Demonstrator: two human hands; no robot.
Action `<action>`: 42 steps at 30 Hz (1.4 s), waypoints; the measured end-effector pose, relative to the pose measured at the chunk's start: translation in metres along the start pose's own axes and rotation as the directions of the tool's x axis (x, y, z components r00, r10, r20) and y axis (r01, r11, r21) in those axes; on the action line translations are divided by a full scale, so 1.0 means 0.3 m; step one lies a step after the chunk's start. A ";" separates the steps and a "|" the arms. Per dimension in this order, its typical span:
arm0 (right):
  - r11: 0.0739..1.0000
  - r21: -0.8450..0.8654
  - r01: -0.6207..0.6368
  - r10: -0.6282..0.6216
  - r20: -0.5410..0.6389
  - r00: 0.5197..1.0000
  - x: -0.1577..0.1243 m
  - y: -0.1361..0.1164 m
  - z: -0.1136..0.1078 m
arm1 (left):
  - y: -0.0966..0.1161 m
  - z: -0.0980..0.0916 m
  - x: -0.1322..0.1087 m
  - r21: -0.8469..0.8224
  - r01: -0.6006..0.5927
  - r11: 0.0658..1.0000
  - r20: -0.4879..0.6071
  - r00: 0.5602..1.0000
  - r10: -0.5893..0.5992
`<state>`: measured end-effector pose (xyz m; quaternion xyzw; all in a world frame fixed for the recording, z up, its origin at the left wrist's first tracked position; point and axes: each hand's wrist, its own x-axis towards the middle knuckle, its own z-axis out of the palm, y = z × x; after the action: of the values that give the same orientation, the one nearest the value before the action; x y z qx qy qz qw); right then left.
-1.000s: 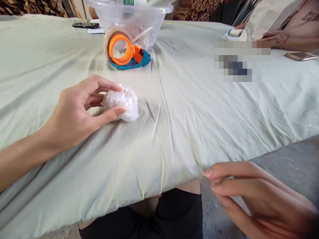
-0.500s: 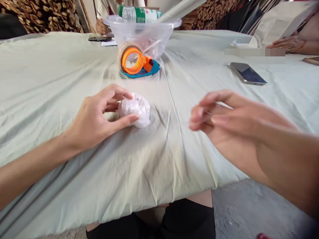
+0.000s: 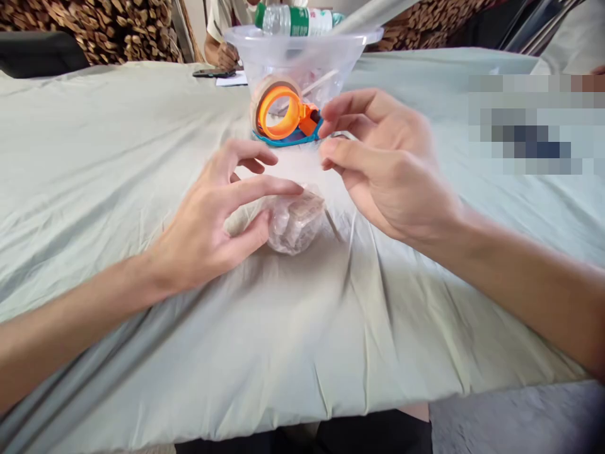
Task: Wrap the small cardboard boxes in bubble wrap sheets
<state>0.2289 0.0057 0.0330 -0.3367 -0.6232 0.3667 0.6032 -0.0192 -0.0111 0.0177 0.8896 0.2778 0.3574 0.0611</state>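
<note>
A small bundle in clear bubble wrap (image 3: pixel 297 224) rests on the cloth-covered table. My left hand (image 3: pixel 212 214) grips it lightly, index finger on top and thumb against its left side, the other fingers apart. Above and right of the bundle is my right hand (image 3: pixel 382 157), its fingers curled and the thumb slightly apart from them. No held thing can be made out there. Just beyond those fingertips stands a tape roll in an orange dispenser (image 3: pixel 268 129), with a blue piece (image 3: pixel 286 143) under it. The right fingertips overlap the blue piece's end in view; contact cannot be told.
Behind the tape stands a clear plastic tub (image 3: pixel 241 53) with a green-labelled bottle (image 3: pixel 297 22) and a long pale roll (image 3: pixel 373 16) across its top. A phone (image 3: pixel 212 73) lies near another person's hand (image 3: pixel 227 57). The pale cloth (image 3: pixel 265 353) has folds.
My right hand has moved left and away from me, up to the tape dispenser. My left index finger now lies on top of the bundle, which looks turned. The view has shifted left.
</note>
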 end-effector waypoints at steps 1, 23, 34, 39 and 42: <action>1.000 0.021 0.002 -0.001 -0.018 1.000 -0.002 0.004 -0.008 | 0.005 0.003 0.001 0.057 -0.030 0.998 -0.014 0.999 0.031; 0.980 0.198 -0.004 -0.028 0.160 0.987 -0.063 0.018 -0.056 | 0.029 0.020 -0.005 0.041 -0.103 0.994 -0.012 0.995 0.104; 0.994 0.028 0.109 -0.112 0.216 0.970 -0.073 -0.010 -0.041 | 0.017 0.026 -0.009 0.087 -0.177 0.980 -0.027 0.983 0.180; 0.983 -0.029 0.183 -0.173 0.221 0.960 -0.077 -0.005 -0.030 | -0.004 0.030 -0.016 0.122 -0.217 0.968 -0.034 0.974 0.223; 0.971 -0.057 0.234 -0.216 0.218 0.952 -0.076 0.002 -0.030 | -0.023 0.035 -0.016 0.157 -0.326 0.932 -0.048 0.940 0.336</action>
<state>0.2390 -0.0133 0.0210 -0.2473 -0.7325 0.3030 0.5573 -0.0180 -0.0071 0.0049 0.9118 0.1515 0.3741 -0.0758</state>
